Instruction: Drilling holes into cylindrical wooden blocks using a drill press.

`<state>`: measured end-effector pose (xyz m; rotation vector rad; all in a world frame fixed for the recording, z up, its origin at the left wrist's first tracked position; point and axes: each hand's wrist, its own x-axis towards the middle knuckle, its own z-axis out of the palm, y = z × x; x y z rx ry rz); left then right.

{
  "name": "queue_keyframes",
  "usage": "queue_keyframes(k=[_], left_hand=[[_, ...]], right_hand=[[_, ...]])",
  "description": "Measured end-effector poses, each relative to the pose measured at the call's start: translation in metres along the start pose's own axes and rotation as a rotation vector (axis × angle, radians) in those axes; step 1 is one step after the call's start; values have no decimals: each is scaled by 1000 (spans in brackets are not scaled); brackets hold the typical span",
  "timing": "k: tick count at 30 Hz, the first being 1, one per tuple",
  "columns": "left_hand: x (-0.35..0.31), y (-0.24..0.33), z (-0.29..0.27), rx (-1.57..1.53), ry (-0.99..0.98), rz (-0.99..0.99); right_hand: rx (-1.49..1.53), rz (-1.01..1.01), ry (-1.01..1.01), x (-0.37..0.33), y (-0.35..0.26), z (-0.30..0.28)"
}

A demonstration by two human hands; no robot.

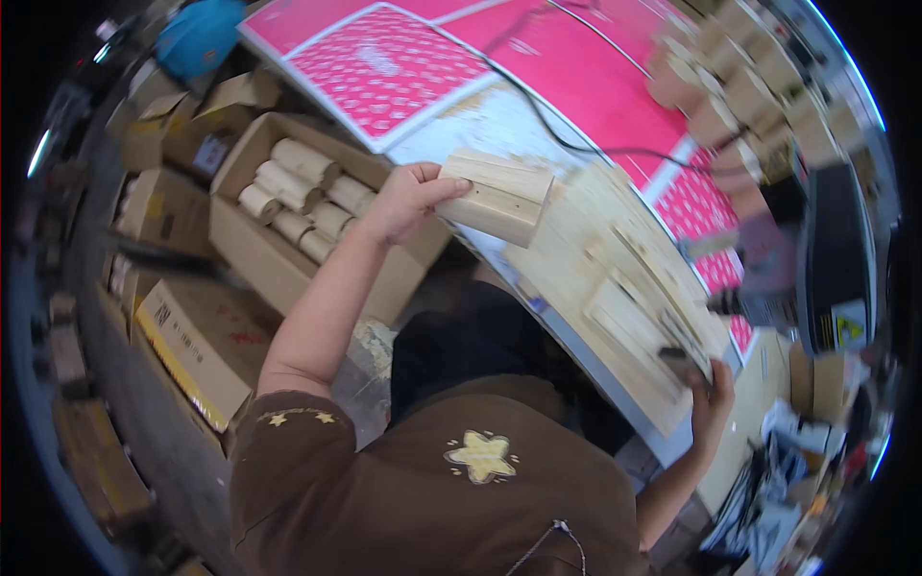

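Observation:
My left hand (410, 200) pinches one end of a pale wooden block (499, 219), thumb on top, and holds it up over the table edge. A groove runs along the block, and small dark holes show in its face. At the lower right, my right hand (711, 398) is closed at the end of a thin metal lever (684, 336) on a wooden board (567, 240); its grip is partly hidden and a little blurred. A dark knob (680, 363) sits beside those fingers. Wooden strips (629, 322) lie on the board next to the lever.
A dark machine head (834, 259) with a black nose stands right of the board. Stacked wooden pieces (749, 82) fill the far right. A carton (223, 182) of wooden cylinders stands left of the table, among more boxes (197, 350). A cable (538, 113) crosses the pink tabletop (586, 67).

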<state>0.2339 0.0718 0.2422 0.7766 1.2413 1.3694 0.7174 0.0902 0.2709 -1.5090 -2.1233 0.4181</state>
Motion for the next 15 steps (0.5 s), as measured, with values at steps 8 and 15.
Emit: queue_keyframes(k=[8, 15], left_hand=[[-46, -72, -99, -757, 757, -29], [-7, -165, -220, -1260, 1366, 219]], right_hand=[[103, 112, -13, -6, 9, 3], [237, 263, -75, 0, 14, 2]])
